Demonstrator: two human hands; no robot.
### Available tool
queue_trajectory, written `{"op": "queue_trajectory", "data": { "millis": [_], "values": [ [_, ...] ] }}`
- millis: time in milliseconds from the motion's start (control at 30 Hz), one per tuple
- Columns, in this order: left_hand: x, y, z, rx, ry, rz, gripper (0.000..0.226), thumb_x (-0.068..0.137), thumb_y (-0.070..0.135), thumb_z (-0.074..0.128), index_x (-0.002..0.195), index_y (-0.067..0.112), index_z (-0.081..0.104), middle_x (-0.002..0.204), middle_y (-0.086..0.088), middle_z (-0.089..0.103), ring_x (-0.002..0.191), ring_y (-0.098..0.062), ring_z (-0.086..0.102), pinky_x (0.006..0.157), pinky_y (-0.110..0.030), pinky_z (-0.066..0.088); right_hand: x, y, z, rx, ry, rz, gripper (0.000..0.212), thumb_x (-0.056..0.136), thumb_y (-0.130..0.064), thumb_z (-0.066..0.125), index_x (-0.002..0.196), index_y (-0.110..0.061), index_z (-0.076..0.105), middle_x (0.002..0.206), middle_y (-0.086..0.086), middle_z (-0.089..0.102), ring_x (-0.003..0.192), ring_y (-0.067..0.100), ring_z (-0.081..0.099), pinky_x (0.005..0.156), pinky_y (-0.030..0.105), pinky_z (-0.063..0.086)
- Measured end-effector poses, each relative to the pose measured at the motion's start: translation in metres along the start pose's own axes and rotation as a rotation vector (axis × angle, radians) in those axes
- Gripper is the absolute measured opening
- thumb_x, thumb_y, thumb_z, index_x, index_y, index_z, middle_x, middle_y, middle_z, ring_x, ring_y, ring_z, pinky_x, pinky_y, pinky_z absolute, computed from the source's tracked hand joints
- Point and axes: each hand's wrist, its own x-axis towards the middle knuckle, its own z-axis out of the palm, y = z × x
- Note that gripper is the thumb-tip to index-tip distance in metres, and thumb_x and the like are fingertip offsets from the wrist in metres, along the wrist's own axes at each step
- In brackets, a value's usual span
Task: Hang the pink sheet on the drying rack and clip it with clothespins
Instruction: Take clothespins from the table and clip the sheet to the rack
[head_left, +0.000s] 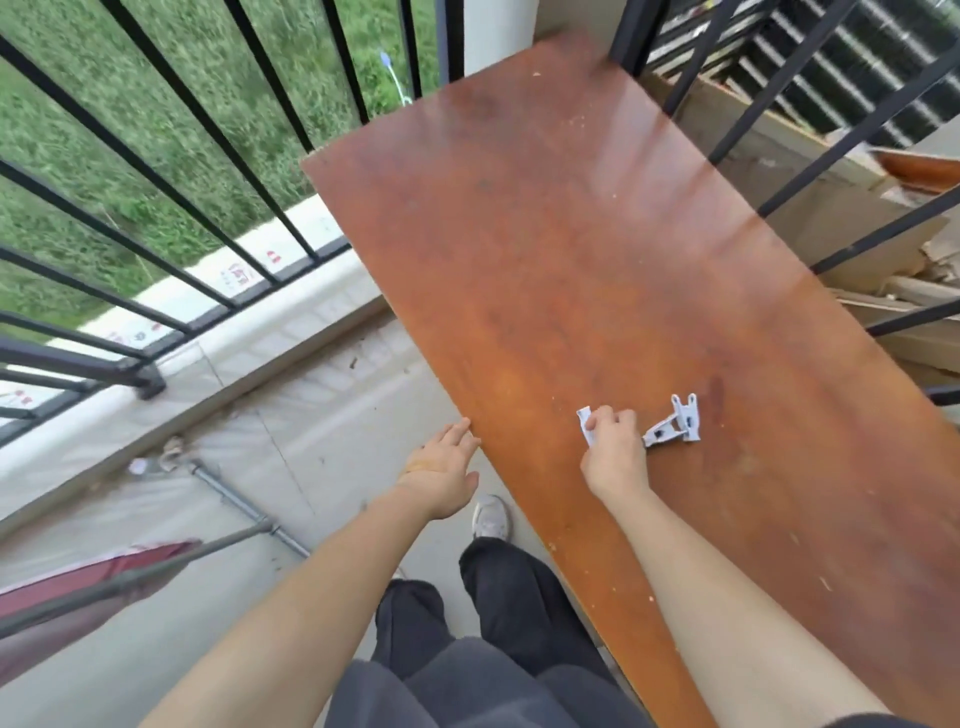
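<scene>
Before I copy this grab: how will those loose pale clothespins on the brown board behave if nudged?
The clothespins look small, thin and plastic, so probably light and stiff. Lying flat and angular, they should slide rather than roll. The brown board looks smooth, so they may skid when the right hand reaches over.

I saw flat, even daylight, bright and without hard shadows; only a soft, faint shade lay under the right hand (613, 457) on the table (545, 270). Pale streaks of glare ran across the table's far right part, washing the brown to a milky sheen. The whole view was smeared by motion: the railing bars (171, 130) at far left were soft-edged, and the grass (67, 145) behind them was a streaked green blur. The wide lens bent the bars and fanned them outward toward the left edge. The white ledge (249, 317) was nearly overexposed. The pale clothespins (675, 423) were fairly sharp, the near forearms softer.
</scene>
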Motion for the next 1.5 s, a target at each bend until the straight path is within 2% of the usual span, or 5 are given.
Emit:
{"op": "queue_trajectory", "data": {
  "millis": [500, 633, 867, 1033, 1500],
  "values": [
    [-0.254, -0.175, -0.002, -0.479, 0.703, -0.699, 0.045, 0.093, 0.032, 0.054, 0.135, 0.018, 0.048, 0.140, -0.001, 0.044, 0.131, -0.022, 0.039, 0.106, -0.034, 0.032, -0.144, -0.266, 0.058, 0.325, -0.220, -0.548, 0.037, 0.090, -0.014, 0.063, 0.127, -0.019, 0.064, 0.122, 0.012, 0.061, 0.111, 0.029, 0.061, 0.097, 0.033, 0.045],
    [-0.328, -0.202, 0.005, -0.322, 0.754, -0.782, 0.044, 0.088, 0.030, 0.054, 0.131, 0.021, 0.050, 0.135, 0.002, 0.046, 0.130, -0.020, 0.038, 0.101, -0.035, 0.039, -0.190, -0.321, 0.084, 0.330, -0.300, -0.674, 0.033, 0.089, -0.024, 0.066, 0.121, -0.015, 0.066, 0.116, 0.008, 0.067, 0.110, 0.027, 0.061, 0.094, 0.033, 0.045],
    [-0.410, -0.273, -0.024, 0.394, 0.379, -0.835, 0.045, 0.092, 0.029, 0.040, 0.134, 0.013, 0.045, 0.150, -0.015, 0.029, 0.146, -0.031, 0.011, 0.113, -0.060, 0.005, -0.264, -0.381, 0.119, 0.215, -0.397, -0.974, 0.031, 0.086, -0.033, 0.069, 0.116, -0.024, 0.067, 0.106, 0.000, 0.062, 0.092, 0.016, 0.063, 0.086, 0.024, 0.045],
    [-0.418, -0.317, -0.073, 0.713, 0.180, -0.923, 0.034, 0.098, 0.016, 0.038, 0.129, 0.017, 0.052, 0.133, -0.012, 0.049, 0.134, -0.037, 0.031, 0.112, -0.066, 0.004, -0.282, -0.397, 0.135, 0.174, -0.393, -1.012, 0.039, 0.084, -0.040, 0.072, 0.119, -0.025, 0.065, 0.098, -0.005, 0.060, 0.082, 0.008, 0.058, 0.081, 0.019, 0.042],
    [-0.405, -0.340, -0.110, 0.385, -0.013, -0.966, 0.038, 0.091, 0.025, 0.053, 0.129, 0.026, 0.057, 0.135, 0.003, 0.056, 0.124, -0.025, 0.051, 0.098, -0.043, 0.033, -0.284, -0.432, 0.157, 0.112, -0.368, -1.077, 0.032, 0.082, -0.040, 0.073, 0.112, -0.027, 0.068, 0.099, -0.007, 0.057, 0.082, 0.005, 0.057, 0.078, 0.018, 0.041]
  ]
}}
